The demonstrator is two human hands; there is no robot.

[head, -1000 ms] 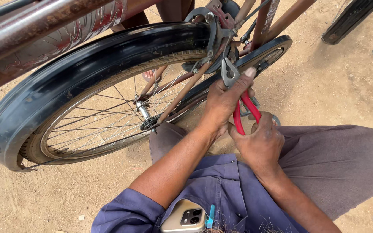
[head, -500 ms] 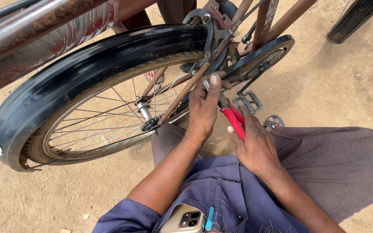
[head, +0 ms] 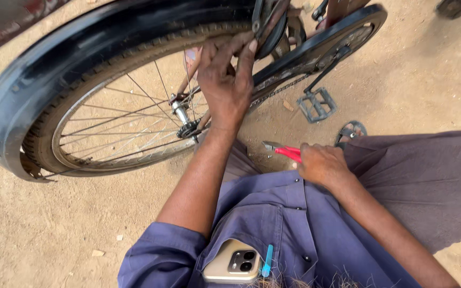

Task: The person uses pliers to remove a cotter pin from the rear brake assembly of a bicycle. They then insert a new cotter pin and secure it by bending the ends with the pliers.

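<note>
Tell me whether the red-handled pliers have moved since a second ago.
Yes. The red-handled pliers came down and away from the bicycle's chain guard; the right hand now holds them low, near the lap, below the pedal.

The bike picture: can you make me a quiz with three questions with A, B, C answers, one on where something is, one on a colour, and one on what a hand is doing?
1. Where is the phone?
A. On the sand
B. In the shirt pocket
C. On the pedal

2. What colour are the handles of the pliers?
A. Red
B. Green
C. Yellow

3. What is the left hand doing?
A. Lying flat on the ground
B. Holding the phone
C. Reaching up to the metal part by the tyre

Answers: 1 B, it pokes out of the purple shirt pocket beside a blue pen. 2 A, red shows by the right hand. 3 C, its fingers touch there.
</note>
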